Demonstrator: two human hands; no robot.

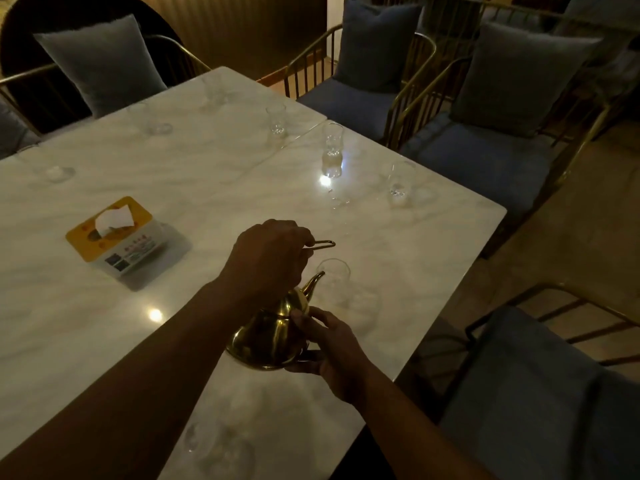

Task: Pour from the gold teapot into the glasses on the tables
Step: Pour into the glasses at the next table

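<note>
Where two white marble tables (214, 188) stand pushed together, their seam (304, 133) running slantwise at the far side, the room is dim and only small spots of lamp glare show on the polished tops.

The head view looks down on the gold teapot (270, 341), which is close to the near table's right edge and tipped forward. The left hand (270, 258) is curled round the thin wire handle (320, 244) above the pot. The right hand (332, 344) clasps the pot's side, with fingertips (299, 315) on its shoulder and the thumb under the base. The spout (313, 282) points at a clear glass (334, 271) just beyond it, its tip at the rim. Whether anything flows cannot be told.

Other glasses stand about the tables. A tall glass (332, 150) is just past the seam, and a side glass (400, 180) is near the right edge. A far glass (276, 120) sits on the farther table. A faint left glass (59, 173) shows toward the left edge, and a near glass (207, 445) at the bottom.

A yellow-topped tissue box (114, 233) lies left of the hands, with a white tissue standing out of its slot.

Chairs (485, 157) with gold wire frames and blue seats ring the tables, and grey-blue pillows (516, 74) lean against their backs. The floor (588, 237) to the right is tan.
</note>
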